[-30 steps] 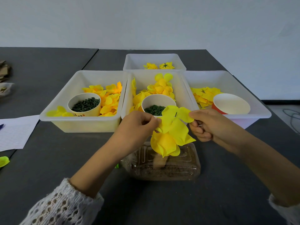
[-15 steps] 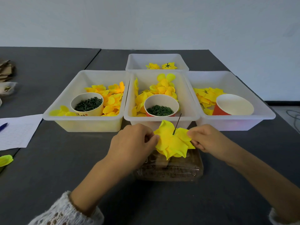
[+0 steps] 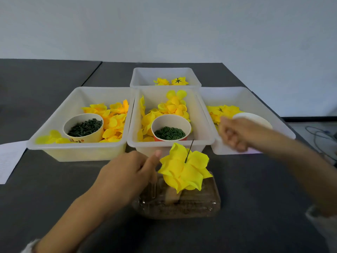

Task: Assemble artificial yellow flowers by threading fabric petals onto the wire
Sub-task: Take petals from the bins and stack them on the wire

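Observation:
A yellow fabric flower (image 3: pixel 184 172) of stacked petals sits on a thin dark wire (image 3: pixel 189 150) whose tip pokes up through its middle. The wire stands over a clear plastic box (image 3: pixel 200 203) near the table's front. My left hand (image 3: pixel 127 172) hovers just left of the flower, fingers loosely curled and thumb raised beside a petal, with nothing seen in it. My right hand (image 3: pixel 235 134) is blurred, lifted over the right tray (image 3: pixel 242 95), fingers loosely bent, with no petal visible in it.
Three white trays in a row hold loose yellow petals: left tray (image 3: pixel 76 145) and middle tray (image 3: pixel 169 144) each with a cup of green pieces (image 3: pixel 83 126) (image 3: pixel 170 132). A white cup (image 3: pixel 255 119) sits in the right tray. A back tray (image 3: pixel 164 72) holds two flowers. Paper (image 3: pixel 9 161) lies far left.
Both hands have let go of the flower, which now stands alone on the wire. My right hand has swung up and right over the right tray; my left drew slightly back.

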{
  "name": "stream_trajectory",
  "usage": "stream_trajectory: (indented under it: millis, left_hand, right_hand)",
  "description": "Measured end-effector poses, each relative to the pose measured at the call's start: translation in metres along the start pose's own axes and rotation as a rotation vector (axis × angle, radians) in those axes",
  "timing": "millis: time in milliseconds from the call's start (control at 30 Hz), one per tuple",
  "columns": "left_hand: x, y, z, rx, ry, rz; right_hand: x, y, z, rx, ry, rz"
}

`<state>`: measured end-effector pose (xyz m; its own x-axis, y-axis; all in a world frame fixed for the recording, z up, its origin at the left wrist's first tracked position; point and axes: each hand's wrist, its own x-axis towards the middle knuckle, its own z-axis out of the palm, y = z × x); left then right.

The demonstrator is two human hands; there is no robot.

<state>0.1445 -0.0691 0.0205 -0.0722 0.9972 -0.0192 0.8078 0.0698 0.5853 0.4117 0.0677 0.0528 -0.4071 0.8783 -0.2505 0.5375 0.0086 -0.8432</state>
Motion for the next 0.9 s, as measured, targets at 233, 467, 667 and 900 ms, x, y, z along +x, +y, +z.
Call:
stream_trajectory:
  millis: [233,467,667,900]
  left_hand:
    - [0.014,0.001,-0.023,-0.093,0.165,-0.024]
    - [0.025,-0.012,-0.026,-0.149,0.178,-0.014]
    - [0.028,-0.015,-0.029,-0.179,0.180,0.025]
    - [0.024,0.009,-0.031,-0.246,0.190,0.093]
  right_hand:
    - [0.115,0.010,-0.081,-0.749,0.404,-0.050]
    - [0.178,0.054,-0.073,-1.295,0.222,0.395]
    - [0.186,0.061,-0.089,-1.210,0.421,0.294]
    - [0.159,0.029,-0.124,-0.919,0.521,0.059]
